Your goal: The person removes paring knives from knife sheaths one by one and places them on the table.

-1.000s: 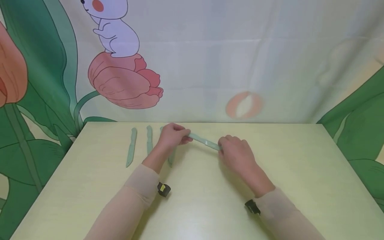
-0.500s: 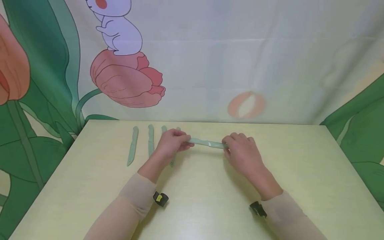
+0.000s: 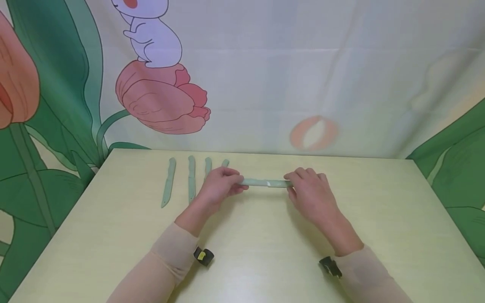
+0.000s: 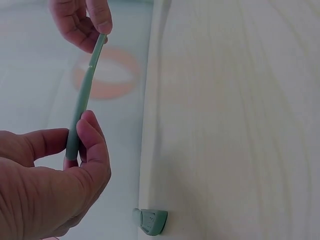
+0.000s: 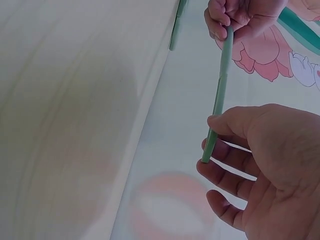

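Note:
A pale green knife (image 3: 259,182), its blade seemingly under a matching cover, is held nearly level above the table. My left hand (image 3: 221,185) pinches the thicker, rounded handle end between thumb and fingers. At the opposite, thinner end, my right hand (image 3: 312,194) pinches the cover with thumb and fingertips. The right wrist view shows the seam between the two parts midway along the knife (image 5: 223,75), with the other fingers of the right hand (image 5: 272,155) spread below. Handle and cover meet at this seam.
Several similar green knives (image 3: 169,182) lie side by side on the pale table (image 3: 257,252), left of the held one. My left hand and forearm partly hide some. Behind the table's far edge hangs a printed curtain (image 3: 257,84) with flowers and a white animal.
The held knife has turned from slanting down to the right to nearly level. Both hands have shifted slightly right and nearer, uncovering more of the knives on the table.

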`<state>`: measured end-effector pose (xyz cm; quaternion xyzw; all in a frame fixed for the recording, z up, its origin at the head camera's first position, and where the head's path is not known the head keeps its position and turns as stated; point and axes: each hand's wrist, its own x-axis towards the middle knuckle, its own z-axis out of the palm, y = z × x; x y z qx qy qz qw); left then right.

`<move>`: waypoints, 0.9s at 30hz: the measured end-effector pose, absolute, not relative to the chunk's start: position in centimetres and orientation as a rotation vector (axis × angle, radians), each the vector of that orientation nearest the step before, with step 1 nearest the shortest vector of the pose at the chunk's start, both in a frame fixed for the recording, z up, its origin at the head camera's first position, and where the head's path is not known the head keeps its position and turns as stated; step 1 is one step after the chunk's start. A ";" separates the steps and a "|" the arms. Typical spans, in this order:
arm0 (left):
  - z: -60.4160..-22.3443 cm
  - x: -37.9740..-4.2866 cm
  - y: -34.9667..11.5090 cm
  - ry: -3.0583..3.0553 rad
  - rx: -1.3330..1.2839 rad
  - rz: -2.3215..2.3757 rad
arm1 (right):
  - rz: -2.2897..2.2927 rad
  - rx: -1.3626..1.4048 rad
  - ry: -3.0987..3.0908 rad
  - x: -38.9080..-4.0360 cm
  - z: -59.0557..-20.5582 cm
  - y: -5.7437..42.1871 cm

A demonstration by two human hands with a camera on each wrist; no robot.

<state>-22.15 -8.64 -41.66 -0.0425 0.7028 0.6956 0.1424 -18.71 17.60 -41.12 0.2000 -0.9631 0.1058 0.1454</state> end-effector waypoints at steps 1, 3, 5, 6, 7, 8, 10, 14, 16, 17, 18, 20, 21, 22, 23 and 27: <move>-41.7 -22.1 -8.7 2.026 -0.118 2.006 | 0.300 0.583 -2.769 -18.7 -41.1 17.6; -41.9 -22.1 -8.7 2.023 -0.115 2.003 | 0.293 0.600 -2.764 -18.8 -41.2 17.7; -42.0 -22.0 -8.7 2.027 -0.113 1.995 | 0.284 0.616 -2.759 -18.8 -41.3 17.8; -42.1 -22.0 -8.7 2.027 -0.110 1.995 | 0.278 0.623 -2.756 -18.7 -41.3 17.8; -42.2 -21.9 -8.7 2.026 -0.109 1.996 | 0.275 0.627 -2.753 -18.7 -41.3 17.8; -42.2 -21.9 -8.7 2.030 -0.106 1.993 | 0.272 0.632 -2.750 -18.7 -41.3 17.8; -42.3 -21.8 -8.6 2.037 -0.099 1.991 | 0.269 0.639 -2.744 -18.7 -41.3 17.9; -42.5 -21.8 -8.5 2.080 -0.079 1.971 | 0.268 0.643 -2.743 -18.7 -41.5 18.0; -42.6 -21.7 -8.4 2.117 -0.066 1.957 | 0.270 0.647 -2.741 -18.7 -41.6 18.1; -42.6 -21.7 -8.4 2.137 -0.061 1.949 | 0.272 0.651 -2.738 -18.7 -41.6 18.1; -42.7 -21.7 -8.4 2.151 -0.055 1.946 | 0.276 0.655 -2.734 -18.7 -41.7 18.1; -42.7 -21.7 -8.4 2.191 -0.038 1.933 | 0.287 0.664 -2.727 -18.7 -41.8 18.1; -42.7 -21.7 -8.3 2.217 -0.026 1.919 | 0.293 0.668 -2.725 -18.7 -41.8 18.1; -42.6 -21.6 -8.4 2.242 -0.015 1.905 | 0.299 0.670 -2.724 -18.7 -41.8 18.1; -42.7 -21.6 -8.3 2.265 -0.007 1.889 | 0.304 0.672 -2.724 -18.7 -41.9 18.1; -42.6 -21.5 -8.4 2.363 0.034 1.813 | 0.313 0.678 -2.732 -18.7 -41.8 18.0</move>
